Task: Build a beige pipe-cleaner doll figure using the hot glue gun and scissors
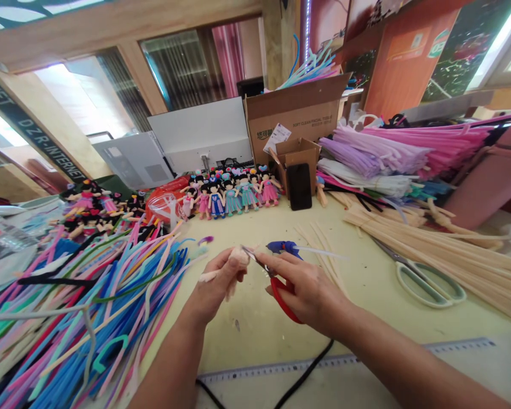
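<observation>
Fingers closed, my left hand (216, 287) pinches a small cream-coloured fuzzy piece (239, 257), which looks made of pipe cleaner; part of it is hidden by the fingers. My right hand (313, 287) grips the red handles of a pair of scissors (284, 301). The metal blades point left and their tips touch or nearly touch the top of the cream piece. Just beyond my right hand lies a blue glue gun (283, 246) with a pale glue stick in it. Loose cream pipe cleaners (321, 250) lie beside it.
Many coloured pipe cleaners (123, 295) pile up on the left. Small dolls (234, 193) stand at the back near a black phone (299, 186) and a cardboard box (293, 113). White-handled scissors (430, 283) and cream pipe cleaner bundles (443, 258) lie right. A ruler (276, 366) runs along the front.
</observation>
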Action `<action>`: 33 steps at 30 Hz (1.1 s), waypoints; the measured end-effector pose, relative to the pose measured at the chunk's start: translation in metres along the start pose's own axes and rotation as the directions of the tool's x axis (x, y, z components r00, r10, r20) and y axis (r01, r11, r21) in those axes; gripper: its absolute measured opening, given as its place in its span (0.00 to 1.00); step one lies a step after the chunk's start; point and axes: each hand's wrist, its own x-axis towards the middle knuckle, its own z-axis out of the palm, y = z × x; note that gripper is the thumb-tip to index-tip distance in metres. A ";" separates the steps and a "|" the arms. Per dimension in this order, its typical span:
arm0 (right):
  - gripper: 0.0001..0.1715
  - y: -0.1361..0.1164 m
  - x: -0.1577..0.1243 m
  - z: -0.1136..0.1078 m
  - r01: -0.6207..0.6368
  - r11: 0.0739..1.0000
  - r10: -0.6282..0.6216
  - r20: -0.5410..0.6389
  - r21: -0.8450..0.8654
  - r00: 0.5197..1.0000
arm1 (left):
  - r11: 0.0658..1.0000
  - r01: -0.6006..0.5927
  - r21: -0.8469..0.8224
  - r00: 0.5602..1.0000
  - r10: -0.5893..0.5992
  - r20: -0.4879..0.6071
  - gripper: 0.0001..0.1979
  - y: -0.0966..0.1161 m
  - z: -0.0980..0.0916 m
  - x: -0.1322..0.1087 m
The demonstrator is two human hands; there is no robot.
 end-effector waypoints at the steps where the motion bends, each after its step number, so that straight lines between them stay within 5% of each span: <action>1: 0.34 0.001 0.000 0.000 0.001 0.999 0.000 -0.034 0.036 0.999 | 0.999 -0.016 -0.033 1.000 0.016 -0.004 0.26 -0.002 0.000 0.000; 5: 0.34 0.001 0.001 -0.003 -0.006 0.994 0.016 -0.098 0.109 0.995 | 0.994 -0.034 -0.108 0.998 0.029 -0.055 0.27 -0.005 -0.001 0.000; 13: 0.36 -0.010 0.001 -0.005 -0.040 0.992 0.042 -0.015 0.118 0.999 | 0.996 -0.074 0.038 0.996 0.076 -0.055 0.26 -0.012 -0.007 0.001; 33: 0.36 -0.008 -0.004 0.012 0.002 0.998 -0.004 -0.030 -0.065 1.000 | 0.991 -0.111 -0.070 0.982 0.098 -0.161 0.27 -0.006 0.003 0.002</action>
